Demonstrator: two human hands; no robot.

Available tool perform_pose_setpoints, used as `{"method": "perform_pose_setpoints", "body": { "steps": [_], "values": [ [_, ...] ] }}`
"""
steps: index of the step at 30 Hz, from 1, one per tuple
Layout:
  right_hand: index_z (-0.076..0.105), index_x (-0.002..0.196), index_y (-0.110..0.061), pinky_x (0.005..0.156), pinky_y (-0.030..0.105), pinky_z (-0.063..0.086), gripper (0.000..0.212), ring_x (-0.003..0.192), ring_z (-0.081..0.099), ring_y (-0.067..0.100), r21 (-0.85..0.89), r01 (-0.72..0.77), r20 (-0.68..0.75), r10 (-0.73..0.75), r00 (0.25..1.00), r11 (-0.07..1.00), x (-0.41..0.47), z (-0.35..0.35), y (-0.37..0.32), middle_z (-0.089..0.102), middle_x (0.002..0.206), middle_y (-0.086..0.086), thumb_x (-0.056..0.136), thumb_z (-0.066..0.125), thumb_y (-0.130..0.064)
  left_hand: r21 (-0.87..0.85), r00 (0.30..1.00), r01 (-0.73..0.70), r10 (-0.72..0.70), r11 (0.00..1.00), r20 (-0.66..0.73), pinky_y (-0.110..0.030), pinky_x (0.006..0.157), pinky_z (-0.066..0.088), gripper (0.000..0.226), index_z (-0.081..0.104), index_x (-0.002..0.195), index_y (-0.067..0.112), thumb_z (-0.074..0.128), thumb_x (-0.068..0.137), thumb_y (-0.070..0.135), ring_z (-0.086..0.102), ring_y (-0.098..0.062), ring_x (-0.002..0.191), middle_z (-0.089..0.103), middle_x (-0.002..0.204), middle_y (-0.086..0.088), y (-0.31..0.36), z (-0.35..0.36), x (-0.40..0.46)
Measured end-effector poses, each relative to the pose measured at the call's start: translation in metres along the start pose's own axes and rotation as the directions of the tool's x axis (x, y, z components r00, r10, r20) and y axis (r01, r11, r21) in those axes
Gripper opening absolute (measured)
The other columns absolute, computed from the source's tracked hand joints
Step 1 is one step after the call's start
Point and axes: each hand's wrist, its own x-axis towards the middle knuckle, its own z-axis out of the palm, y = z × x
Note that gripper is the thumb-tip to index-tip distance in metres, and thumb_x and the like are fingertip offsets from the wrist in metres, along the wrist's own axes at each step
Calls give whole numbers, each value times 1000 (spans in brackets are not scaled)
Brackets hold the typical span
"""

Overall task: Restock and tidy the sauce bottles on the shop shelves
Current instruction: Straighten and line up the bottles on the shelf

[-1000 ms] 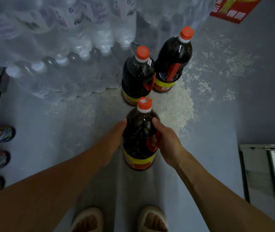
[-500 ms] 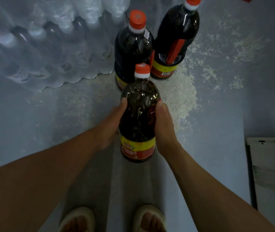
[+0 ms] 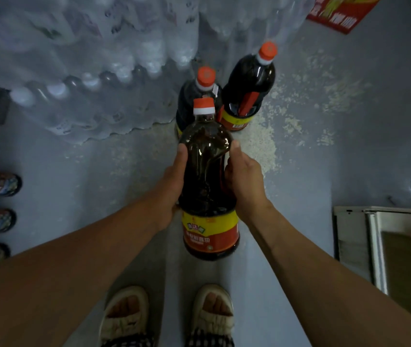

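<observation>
Head view: the bottle [image 3: 208, 176], full of dark sauce, is clear of the floor [image 3: 349, 159], over the feet. The left hand [image 3: 172, 184] and right hand [image 3: 245, 181] clamp its body from opposite sides, thumbs up the shoulder. Judged heavy, with smooth, probably slippery plastic walls that may flex under pressure. Hold mid-body with both hands or support the base; avoid lifting by the cap [image 3: 204, 105]. Two spare bottles [image 3: 248, 88] stand on the floor just beyond, beside the water packs [image 3: 86, 71].
</observation>
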Motion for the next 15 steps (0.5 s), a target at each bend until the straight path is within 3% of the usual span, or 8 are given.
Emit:
{"method": "perform_pose_setpoints", "body": {
  "steps": [2, 4, 7, 9, 13, 15],
  "values": [
    [39, 49, -20, 38, 8, 32, 52, 33, 40, -3, 17, 1, 9, -1, 1000, 1000, -19, -2, -34, 40, 35, -14, 99, 41, -35, -14, 1000, -14, 14, 1000, -4, -40, 109, 36, 58, 55, 121, 34, 21, 88, 68, 49, -17, 126, 55, 135, 0, 22, 6, -29],
    [44, 44, -25, 38, 8, 32, 57, 32, 42, -4, 47, 7, 9, -8, 1000, 999, -37, -4, -70, 44, 34, -14, 99, 41, -35, -8, 1000, -28, 28, 1000, -7, -40, 109, 37, 63, 55, 124, 33, 24, 84, 70, 51, -17, 123, 56, 134, -1, 46, 12, -60],
    [51, 36, -22, 41, 12, 32, 67, 32, 42, -2, 43, 34, 7, -35, 999, 998, -66, -8, -129, 43, 34, -14, 99, 40, -38, -4, 997, -76, 76, 997, -11, -43, 108, 39, 94, 50, 135, 25, 36, 60, 80, 53, -20, 122, 57, 134, -4, 88, 20, -109],
    [52, 33, -24, 43, 14, 31, 69, 32, 40, -1, 38, 58, 6, -58, 998, 998, -86, -10, -172, 42, 34, -13, 99, 40, -40, -11, 992, -130, 130, 991, -1, -43, 106, 41, 100, 51, 134, 21, 39, 53, 79, 55, -21, 119, 60, 130, -5, 119, 27, -144],
    [39, 49, -21, 35, 11, 28, 52, 30, 34, 0, 141, 111, -11, -110, 994, 984, -125, -14, -260, 38, 35, -12, 99, 43, -36, 23, 976, -215, 215, 976, -25, -45, 106, 40, 127, 40, 141, 25, 48, 36, 96, 52, -21, 123, 54, 136, -1, 181, 36, -207],
    [35, 53, -19, 33, 13, 25, 50, 29, 28, 2, 146, 148, -2, -149, 989, 978, -145, -16, -304, 33, 35, -10, 98, 43, -39, 49, 968, -249, 250, 967, -16, -46, 104, 42, 129, 36, 142, 26, 50, 34, 97, 53, -21, 122, 54, 136, 0, 211, 40, -236]
  ]
}}
